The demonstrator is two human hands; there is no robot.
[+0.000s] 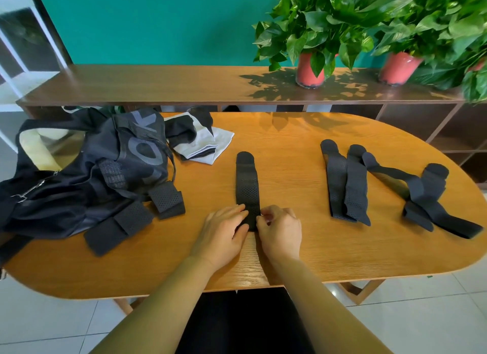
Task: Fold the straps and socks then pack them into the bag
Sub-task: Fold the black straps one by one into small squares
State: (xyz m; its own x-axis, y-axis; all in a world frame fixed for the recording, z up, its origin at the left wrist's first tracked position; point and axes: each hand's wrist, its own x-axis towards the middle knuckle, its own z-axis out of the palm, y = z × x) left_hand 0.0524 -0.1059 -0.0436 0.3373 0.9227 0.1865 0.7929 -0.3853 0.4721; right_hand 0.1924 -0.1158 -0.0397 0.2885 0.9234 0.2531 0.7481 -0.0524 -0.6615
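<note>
A black perforated strap (pixel 246 182) lies straight along the middle of the wooden table (pixel 303 251), running away from me. My left hand (pixel 224 235) and my right hand (pixel 280 228) both pinch its near end. Several more black straps (pixel 345 185) lie unfolded at the right, with another pair (pixel 432 203) beyond them. Two folded straps (pixel 168 198) (pixel 118 227) rest by the black bag (pixel 87 174) at the left, which stands open. Black and white socks (pixel 200 140) lie behind the bag.
A long wooden shelf (pixel 158 84) runs behind the table, carrying two potted plants in red pots (pixel 309 69) (pixel 398 69). A white rack (pixel 15 50) stands at the far left. Tiled floor (pixel 408 322) lies below the table's front edge.
</note>
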